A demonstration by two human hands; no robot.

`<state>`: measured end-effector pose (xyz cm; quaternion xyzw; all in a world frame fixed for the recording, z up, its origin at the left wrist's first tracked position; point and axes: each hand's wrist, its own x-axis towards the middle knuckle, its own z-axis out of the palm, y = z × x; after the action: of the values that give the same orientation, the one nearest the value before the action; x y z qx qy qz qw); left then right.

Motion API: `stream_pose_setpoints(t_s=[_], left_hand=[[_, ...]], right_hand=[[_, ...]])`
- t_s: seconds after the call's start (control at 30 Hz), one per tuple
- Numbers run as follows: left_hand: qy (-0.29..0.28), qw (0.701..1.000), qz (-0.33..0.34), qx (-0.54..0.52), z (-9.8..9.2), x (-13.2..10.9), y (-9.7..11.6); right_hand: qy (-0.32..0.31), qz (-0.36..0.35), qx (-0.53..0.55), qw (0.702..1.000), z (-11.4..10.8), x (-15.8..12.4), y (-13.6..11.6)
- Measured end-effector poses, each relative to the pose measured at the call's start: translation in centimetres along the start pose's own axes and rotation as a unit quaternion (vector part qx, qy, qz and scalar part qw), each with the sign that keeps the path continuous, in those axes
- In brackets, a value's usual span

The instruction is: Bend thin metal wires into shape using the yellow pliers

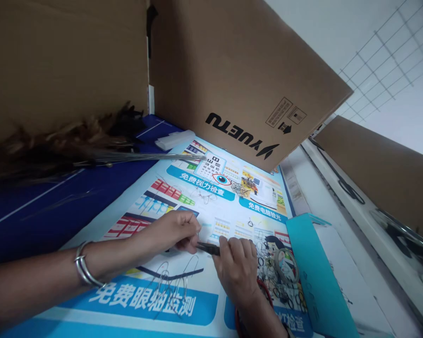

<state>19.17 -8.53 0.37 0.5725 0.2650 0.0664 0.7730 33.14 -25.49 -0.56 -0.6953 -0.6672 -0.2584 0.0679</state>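
My right hand (238,270) is closed round the handles of small dark pliers (208,248), whose tip points left. My left hand (178,231) meets that tip with thumb and fingers pinched; what it pinches is too thin to make out, perhaps wire. A silver bangle (83,270) sits on my left wrist. Both hands work over a printed blue and white poster (183,305) lying flat. Bent wire pieces (178,277) lie on the poster just under my hands. A small heap of wire bits (240,188) lies farther back.
A brown cardboard box (246,80) marked YUETU leans over the back of the poster, with another cardboard sheet (63,56) at the left. A feather duster (56,148) lies across the blue surface. A teal box (317,277) and tape roll (285,265) sit at the right.
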Motion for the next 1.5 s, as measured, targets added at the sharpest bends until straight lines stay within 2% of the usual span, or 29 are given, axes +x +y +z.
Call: stream_pose_setpoints(t_s=[0.43, 0.63, 0.83, 1.13, 1.5], left_hand=[[0.013, 1.0, -0.026, -0.011, 0.7, 0.1, -0.6], [0.018, 0.999, -0.017, -0.025, 0.6, -0.1, -0.4], [0.023, 0.999, -0.024, -0.022, 0.8, -0.2, -0.1], [0.007, 0.999, -0.004, -0.031, 0.7, 0.1, -1.2], [0.018, 1.0, -0.013, -0.021, 1.0, -0.1, -0.7]], right_hand=[[0.041, -0.046, -0.036, 0.997, 0.0, 0.0, -0.1], [0.013, -0.049, -0.047, 0.998, -0.2, -0.2, 0.0], [0.01, -0.052, -0.05, 0.997, -0.3, -0.1, -0.1], [-0.001, -0.066, -0.043, 0.997, -0.5, 0.1, -0.1], [-0.016, -0.062, -0.035, 0.997, -0.4, 0.3, -0.1]])
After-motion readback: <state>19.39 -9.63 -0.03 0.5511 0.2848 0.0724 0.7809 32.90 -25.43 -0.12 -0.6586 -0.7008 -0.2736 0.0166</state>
